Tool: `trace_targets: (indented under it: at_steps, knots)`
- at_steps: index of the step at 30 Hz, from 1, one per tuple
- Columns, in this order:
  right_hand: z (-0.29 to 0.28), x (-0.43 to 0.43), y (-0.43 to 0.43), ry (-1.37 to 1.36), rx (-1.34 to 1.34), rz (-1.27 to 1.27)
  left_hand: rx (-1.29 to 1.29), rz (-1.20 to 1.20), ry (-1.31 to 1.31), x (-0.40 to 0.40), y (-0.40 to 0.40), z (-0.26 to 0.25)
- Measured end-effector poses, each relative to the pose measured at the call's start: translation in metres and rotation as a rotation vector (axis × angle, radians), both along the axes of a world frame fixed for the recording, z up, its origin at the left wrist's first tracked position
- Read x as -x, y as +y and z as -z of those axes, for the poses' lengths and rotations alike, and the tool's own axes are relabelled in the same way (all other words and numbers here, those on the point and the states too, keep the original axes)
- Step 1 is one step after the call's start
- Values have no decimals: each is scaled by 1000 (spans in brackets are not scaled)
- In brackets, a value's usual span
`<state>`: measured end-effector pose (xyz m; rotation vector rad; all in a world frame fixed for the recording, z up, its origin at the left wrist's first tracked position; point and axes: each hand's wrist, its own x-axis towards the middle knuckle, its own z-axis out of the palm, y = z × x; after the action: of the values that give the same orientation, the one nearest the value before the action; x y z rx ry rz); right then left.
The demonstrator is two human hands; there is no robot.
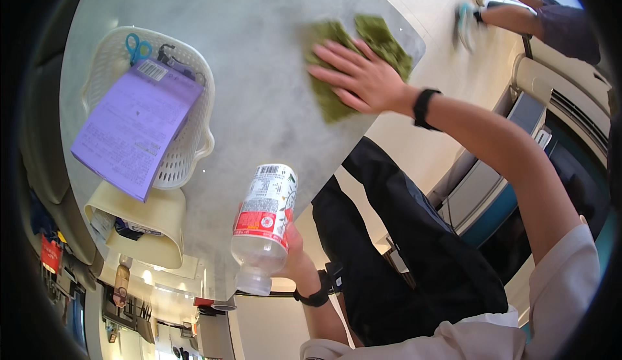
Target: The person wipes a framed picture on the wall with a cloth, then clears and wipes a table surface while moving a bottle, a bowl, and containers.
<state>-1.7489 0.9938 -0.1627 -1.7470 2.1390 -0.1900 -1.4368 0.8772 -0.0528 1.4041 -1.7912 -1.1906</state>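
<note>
My right hand [359, 78] lies flat with spread fingers on a crumpled olive-green cloth [330, 105], holding it against the grey marbled tabletop [257, 83] near a corner. Motion blurs the cloth's left edge. In my left hand [295, 253] is a clear plastic bottle [262, 209] with a white and red printed label. Its capped end points towards the bottom of the picture. The fingers on its far side are mostly hidden. Whether the bottle touches the table, I cannot tell.
A white perforated plastic basket [208, 83] holds a purple box [141, 122], teal-handled scissors [137, 47] and a dark cable. Beside it, a cream container [150, 209] holds small packages. Another person's legs [510, 17] are beyond the table's corner. A wall cabinet [471, 195] is at right.
</note>
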Motion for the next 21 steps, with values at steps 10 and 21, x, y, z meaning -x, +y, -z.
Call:
trace_targets:
  at_steps: [10,21]
  knots:
    - [27,84,-146,80,371,206,-141,66,95,37,8,18]
    - [36,31,-113,-66,440,49,-55,134,80,92,-1,22]
